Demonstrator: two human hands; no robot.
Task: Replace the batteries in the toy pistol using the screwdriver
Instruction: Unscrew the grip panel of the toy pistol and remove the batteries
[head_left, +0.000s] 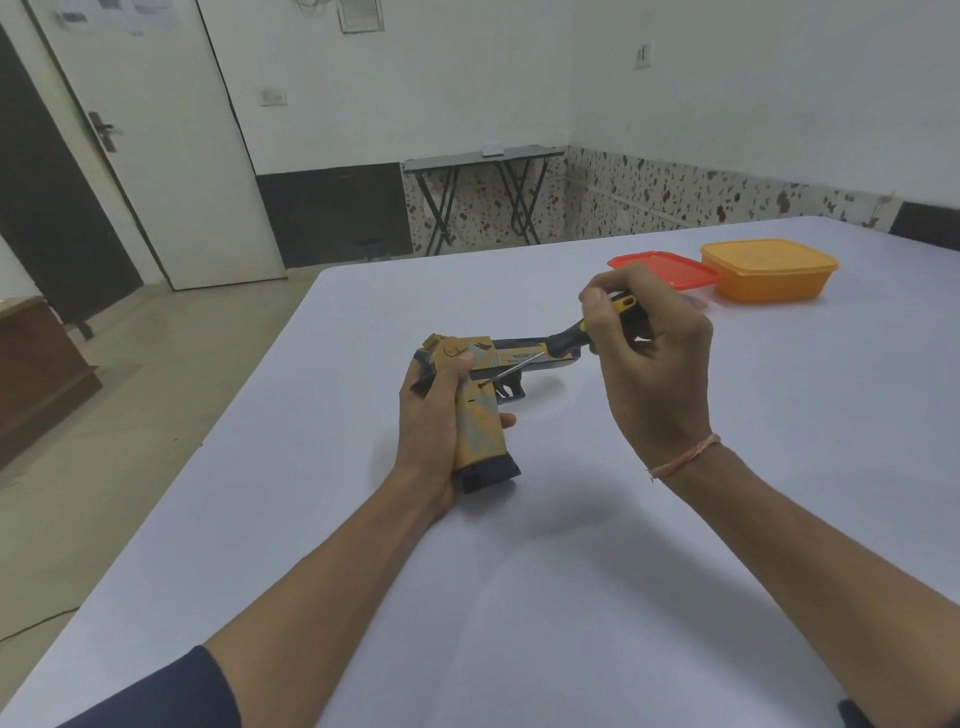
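A yellow and grey toy pistol (480, 426) with a dark base is held above the white table (571, 571), barrel pointing right. My left hand (428, 415) grips it around the handle from the left side. My right hand (649, 358) is closed on the black and yellow handle of a screwdriver (566, 340). Its thin metal shaft slants down to the left, and the tip rests on the pistol's side just above the grip, near the trigger guard.
An orange plastic container (769, 270) stands at the table's far right, with its red lid (667, 269) lying beside it on the left. A folding table (483, 161) stands by the far wall, and a white door (156, 145) is at the left.
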